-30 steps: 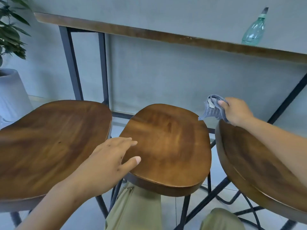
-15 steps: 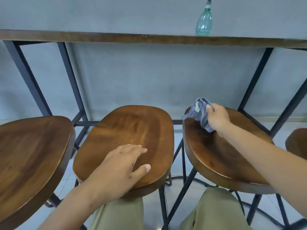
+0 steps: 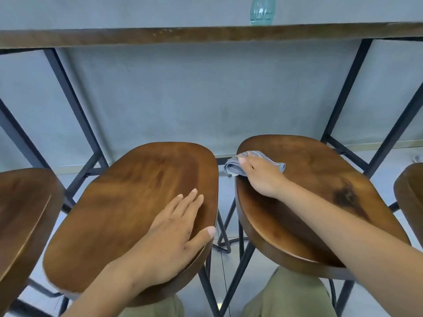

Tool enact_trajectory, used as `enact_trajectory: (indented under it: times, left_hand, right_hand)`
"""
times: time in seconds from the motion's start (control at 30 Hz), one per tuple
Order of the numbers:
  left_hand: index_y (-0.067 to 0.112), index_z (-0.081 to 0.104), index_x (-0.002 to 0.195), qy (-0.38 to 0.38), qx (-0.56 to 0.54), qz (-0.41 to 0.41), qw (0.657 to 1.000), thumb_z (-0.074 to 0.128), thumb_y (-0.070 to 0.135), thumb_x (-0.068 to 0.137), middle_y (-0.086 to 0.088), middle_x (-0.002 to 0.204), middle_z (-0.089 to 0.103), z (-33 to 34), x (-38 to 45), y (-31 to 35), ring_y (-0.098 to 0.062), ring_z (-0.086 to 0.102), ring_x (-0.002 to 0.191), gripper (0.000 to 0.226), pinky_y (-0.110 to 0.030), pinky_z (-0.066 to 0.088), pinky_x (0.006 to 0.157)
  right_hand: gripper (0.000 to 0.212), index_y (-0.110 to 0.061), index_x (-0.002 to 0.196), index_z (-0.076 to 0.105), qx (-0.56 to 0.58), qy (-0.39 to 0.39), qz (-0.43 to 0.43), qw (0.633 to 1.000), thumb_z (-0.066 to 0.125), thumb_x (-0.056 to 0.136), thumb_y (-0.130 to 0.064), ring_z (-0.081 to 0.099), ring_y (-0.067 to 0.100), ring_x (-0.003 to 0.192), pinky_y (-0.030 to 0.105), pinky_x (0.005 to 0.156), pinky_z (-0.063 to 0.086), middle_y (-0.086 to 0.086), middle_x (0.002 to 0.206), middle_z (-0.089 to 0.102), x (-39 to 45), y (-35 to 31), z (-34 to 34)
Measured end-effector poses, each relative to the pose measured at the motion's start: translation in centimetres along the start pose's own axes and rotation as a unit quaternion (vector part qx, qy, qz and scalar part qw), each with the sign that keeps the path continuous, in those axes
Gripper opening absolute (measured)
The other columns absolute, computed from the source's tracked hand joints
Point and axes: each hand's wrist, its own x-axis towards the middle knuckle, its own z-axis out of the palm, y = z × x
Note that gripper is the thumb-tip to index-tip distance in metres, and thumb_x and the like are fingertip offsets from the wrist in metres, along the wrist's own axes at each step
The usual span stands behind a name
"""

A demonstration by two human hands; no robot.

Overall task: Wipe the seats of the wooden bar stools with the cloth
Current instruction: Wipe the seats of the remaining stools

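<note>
Now lowered from its raised spot half a second ago, right hand (image 3: 261, 172) pressing the cloth (image 3: 258, 164) flat on the far left edge of the right stool seat (image 3: 315, 202), fingers straight over it, cloth corner overhanging the rim. Left hand (image 3: 176, 229) resting flat with fingers relaxed on the middle stool seat (image 3: 128, 202), thumb at its right edge. Two more seats partly showing: left stool (image 3: 23, 213), far-right stool (image 3: 412, 195). Behind, black table legs (image 3: 75, 106) beneath a wooden counter (image 3: 206, 36). Green bottle (image 3: 262, 10) upright on top, contents unclear.
</note>
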Motion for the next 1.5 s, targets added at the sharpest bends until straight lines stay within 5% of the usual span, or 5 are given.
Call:
enact_trajectory:
  times: [0.1,0.37,0.6,1.03,1.5]
  left_hand:
    - [0.04,-0.016,0.154,-0.011,0.028,-0.003,1.0,0.013,0.071,0.094,0.029,0.157,-0.025,1.1,0.5,0.0,0.004,-0.024,0.144,0.073,-0.027,-0.009,0.12]
    - [0.043,-0.016,0.153,0.021,0.042,-0.013,0.999,0.012,0.071,0.094,0.03,0.157,-0.025,1.6,0.6,0.2,0.006,-0.024,0.143,0.072,-0.026,-0.011,0.119]
    - [0.043,-0.015,0.154,0.024,0.047,-0.019,0.998,0.012,0.071,0.094,0.03,0.157,-0.024,1.8,0.6,0.3,0.005,-0.023,0.144,0.072,-0.027,-0.01,0.119]
    - [0.043,-0.016,0.153,0.02,0.042,-0.02,0.999,0.012,0.072,0.093,0.031,0.157,-0.024,1.8,0.5,0.2,0.005,-0.022,0.144,0.073,-0.026,-0.009,0.119]
    - [0.041,-0.011,0.155,0.024,0.036,-0.021,0.999,0.016,0.068,0.096,0.027,0.16,-0.018,1.9,0.4,0.2,0.003,-0.018,0.146,0.07,-0.026,-0.007,0.117]
  right_hand:
    - [0.048,-0.025,0.154,0.034,0.002,0.014,0.0,1.0,0.032,0.107,-0.038,0.014,0.016,0.153,0.035,0.121,0.014,-0.003,0.165,0.023,2.6,1.6,-0.1]
    - [0.052,-0.047,0.156,0.012,-0.08,-0.05,0.122,0.988,0.014,0.104,-0.052,-0.015,0.033,0.152,0.053,0.12,-0.006,-0.008,0.167,-0.008,9.9,3.1,-1.6]
    - [0.052,-0.044,0.157,0.007,-0.071,-0.052,0.169,0.982,0.012,0.105,-0.047,-0.02,0.04,0.149,0.057,0.118,-0.01,-0.005,0.167,-0.014,9.8,1.4,-1.4]
    - [0.053,-0.053,0.15,-0.018,-0.094,-0.143,0.058,0.984,0.005,0.102,-0.057,-0.019,0.03,0.152,0.051,0.119,-0.007,-0.011,0.164,-0.022,-3.9,-1.1,-0.1]
    - [0.057,-0.045,0.155,-0.011,-0.068,-0.078,0.153,0.983,0.007,0.102,-0.057,-0.018,0.038,0.15,0.058,0.12,-0.008,-0.003,0.166,-0.02,4.1,0.0,-0.7]
